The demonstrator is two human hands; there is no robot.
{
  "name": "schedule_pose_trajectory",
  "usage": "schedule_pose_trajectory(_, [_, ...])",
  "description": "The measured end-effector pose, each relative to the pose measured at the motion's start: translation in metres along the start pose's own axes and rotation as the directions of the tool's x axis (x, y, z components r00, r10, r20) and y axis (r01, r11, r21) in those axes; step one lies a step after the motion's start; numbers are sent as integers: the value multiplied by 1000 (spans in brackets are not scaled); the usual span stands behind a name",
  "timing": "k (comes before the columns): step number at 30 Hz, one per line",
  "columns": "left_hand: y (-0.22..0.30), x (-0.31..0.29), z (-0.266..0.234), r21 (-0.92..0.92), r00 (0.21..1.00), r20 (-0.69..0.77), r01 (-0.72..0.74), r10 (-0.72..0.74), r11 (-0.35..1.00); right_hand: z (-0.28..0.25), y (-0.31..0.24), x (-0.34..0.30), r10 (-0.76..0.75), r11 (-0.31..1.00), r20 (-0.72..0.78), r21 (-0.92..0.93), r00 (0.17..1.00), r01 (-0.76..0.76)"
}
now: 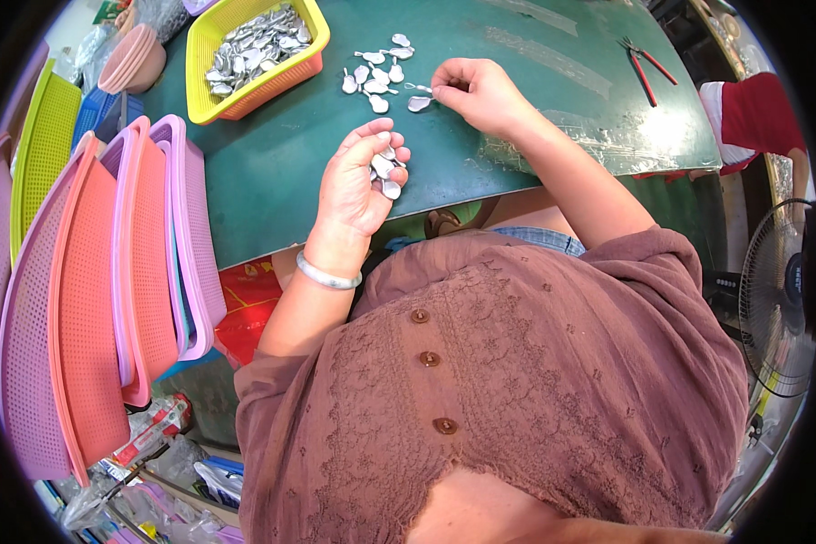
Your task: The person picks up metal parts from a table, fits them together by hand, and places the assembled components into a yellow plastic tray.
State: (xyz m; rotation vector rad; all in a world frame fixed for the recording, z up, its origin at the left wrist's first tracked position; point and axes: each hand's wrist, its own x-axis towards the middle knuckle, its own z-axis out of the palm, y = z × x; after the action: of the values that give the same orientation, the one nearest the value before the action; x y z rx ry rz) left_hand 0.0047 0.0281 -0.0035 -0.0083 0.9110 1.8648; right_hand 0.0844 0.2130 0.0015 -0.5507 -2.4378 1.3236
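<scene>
My left hand [357, 172] is held palm up near the table's front edge. Its fingers curl around several small silver needle threaders [386, 172], flat rounded metal pieces. Thumb and fingers of my right hand [480, 95] pinch at a needle threader [419, 104] on the table, where a thin wire loop [417, 87] shows beside the fingertips. Just left of it lies a loose group of needle threaders [373, 75]. Many more fill the yellow basket [199, 80] at the far left, which sits in an orange one [276, 91].
Pliers with red handles [642, 80] lie open at the right on the green table [272, 172]. Stacked pink and purple baskets [150, 263] crowd the left side. Pink bowls [133, 59] stand at the back left. A fan [780, 295] is at the right.
</scene>
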Motion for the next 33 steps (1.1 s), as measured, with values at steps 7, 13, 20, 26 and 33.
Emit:
schedule_pose_trajectory(7, [-1,1,9,30,999,28,-18,17,999,-10,-7,-5,168,773,242,569,956,-280])
schedule_pose_trajectory(13, [0,-1,20,50,999,14,-46,45,998,-8,-19,-16,125,617,384,692,915,-375])
schedule_pose_trajectory(20, [-1,-3,22,50,999,29,-48,46,998,-3,-20,-21,61,728,338,629,939,-273])
schedule_pose_trajectory(26, [-5,1,14,-8,996,66,-51,52,999,0,-29,-33,-221,948,205,273,953,161])
schedule_pose_trajectory(33, [-1,5,-2,-175,988,150,55,-28,983,-7,-9,-23,-137,986,-6,-100,991,136])
